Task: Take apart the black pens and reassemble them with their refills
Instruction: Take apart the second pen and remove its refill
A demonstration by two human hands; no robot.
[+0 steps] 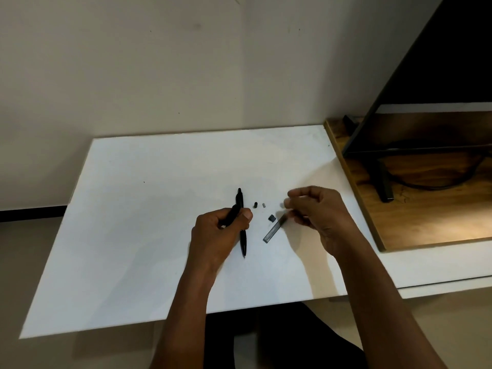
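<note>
On the white board (133,209), the left hand (215,233) has its fingers curled round a short black barrel piece (232,215), which slants up out of the fist. Just right of it a whole black pen (243,241) lies lengthwise with its tip toward the person. The thumb crosses it, though I cannot tell if they touch. Next come a small black cap (255,204), a grey bit (263,205) and a dark clip-like piece (271,217), lying loose between the hands. The right hand (322,217), fingers bent, pinches the upper end of a grey tube (273,231) whose lower end points at the board. A wooden shelf (412,222) stands beyond.
</note>
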